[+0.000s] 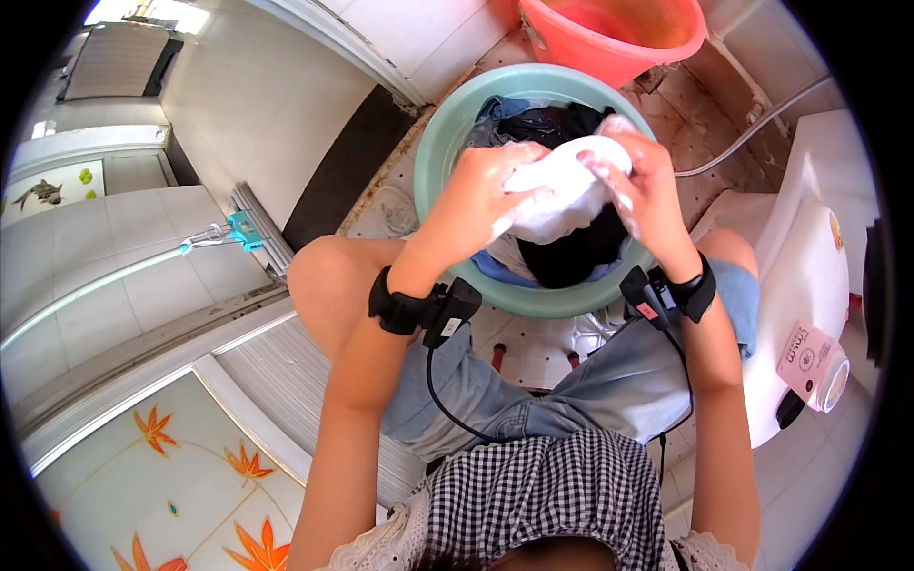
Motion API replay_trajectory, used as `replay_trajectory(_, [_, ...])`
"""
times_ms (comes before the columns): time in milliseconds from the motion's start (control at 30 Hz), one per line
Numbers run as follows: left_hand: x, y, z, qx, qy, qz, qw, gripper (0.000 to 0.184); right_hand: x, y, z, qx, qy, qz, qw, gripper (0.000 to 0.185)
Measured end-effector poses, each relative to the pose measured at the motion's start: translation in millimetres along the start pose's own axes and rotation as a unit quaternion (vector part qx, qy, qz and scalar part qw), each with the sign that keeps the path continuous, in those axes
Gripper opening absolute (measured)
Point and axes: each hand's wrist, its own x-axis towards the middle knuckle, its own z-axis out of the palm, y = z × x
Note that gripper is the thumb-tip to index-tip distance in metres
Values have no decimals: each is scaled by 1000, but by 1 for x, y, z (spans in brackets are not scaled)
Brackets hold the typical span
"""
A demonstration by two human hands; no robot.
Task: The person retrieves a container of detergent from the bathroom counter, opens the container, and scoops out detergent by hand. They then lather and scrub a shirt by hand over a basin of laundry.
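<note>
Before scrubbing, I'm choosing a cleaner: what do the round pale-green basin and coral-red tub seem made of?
The round pale-green basin: probably smooth, satin plastic, judging by its even colour and rounded rim. The coral-red tub: likely plastic too, slightly glossy, with smooth, bright walls.

The left hand (486, 190) and right hand (649, 171) partly cover the foamy white cloth (564, 202), which hides some dark laundry (576, 255) beneath the fingers. Beyond them, the top edge cuts off the coral bucket (609, 57); to their right, the pink bottle's (807, 364) fine print is illegibly small.
</note>
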Motion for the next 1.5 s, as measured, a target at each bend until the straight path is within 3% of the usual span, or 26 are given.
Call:
replay_trajectory(33, [-1,0,-1,-80,-88,-83,989,24,-2,4,4,-1,-2,0,1000,9])
replay_trajectory(67, [-1,2,1,-123,-77,-114,983,22,-3,7,8,114,7,49,992,11])
replay_trajectory(100, [0,2,1,-123,-75,-113,983,22,-3,8,11,228,16,97,969,13])
replay_trajectory(233, [3,-4,12,-208,-9,-59,976,25,-1,-7,22,329,54,157,930,19])
replay_trajectory(300, [5,-11,28,-370,70,-165,911,27,-7,-19,48,189,132,109,967,22])
replay_trajectory(333, [4,-17,35,-338,81,-218,912,33,-16,-10,52,-24,82,23,996,22])
replay_trajectory(367, [3,-23,41,-308,90,-270,908,39,-23,-3,55,-236,28,-63,969,24])
replay_trajectory(400, [-2,-25,59,-343,150,-247,894,39,-13,-1,54,-249,85,-133,956,35])
replay_trajectory(433, [-8,-18,75,-379,210,-223,873,40,-2,0,54,-242,118,-65,961,41])
replay_trajectory(500, [-9,-22,79,-298,197,-208,911,36,14,14,38,-266,111,63,956,37])
replay_trajectory(533, [-3,-26,78,-297,202,-227,905,32,14,10,44,-243,127,58,960,38])
replay_trajectory(567, [3,-32,69,-355,214,-232,880,29,9,7,56,-199,164,-60,964,37])
replay_trajectory(600, [5,-56,50,-611,129,-197,756,23,-3,3,62,-243,126,-87,958,34])
replay_trajectory(667, [6,-64,52,-583,113,-166,787,21,-8,9,64,-257,92,-119,955,30])
replay_trajectory(700, [4,-31,63,-459,213,-248,826,22,-2,14,59,-288,113,-132,942,34])
replay_trajectory(767, [-6,-31,75,-297,169,-233,910,24,10,20,44,-295,129,-15,947,35])
replay_trajectory(833, [-3,-24,74,-387,162,-279,863,22,4,17,49,-312,141,-29,939,34])
replay_trajectory(900, [5,-58,58,-719,-29,-148,679,19,-11,8,59,-316,121,-201,919,34])
replay_trajectory(933, [1,-57,57,-588,31,-217,778,17,-9,13,58,-314,134,-208,917,33])
replay_trajectory(967, [-2,-50,73,-535,124,-289,784,21,-7,22,52,-317,104,-172,927,30])
replay_trajectory(1033, [-8,-34,78,-523,140,-263,799,28,11,31,42,-322,155,-88,930,40])
replay_trajectory(1067, [0,-34,69,-437,60,-296,847,35,19,27,29,-162,128,128,970,46])
replay_trajectory(1100, [3,-29,61,-439,62,-290,848,35,26,34,25,22,77,184,980,49])
replay_trajectory(1167, [4,-21,43,-460,52,-243,853,35,26,36,10,92,-12,260,961,45])
replay_trajectory(1300, [5,-17,15,-408,28,-158,899,29,14,8,-2,218,-163,210,939,32])
replay_trajectory(1500, [4,-19,7,-311,24,-148,939,23,8,-7,6,283,-76,220,931,20])
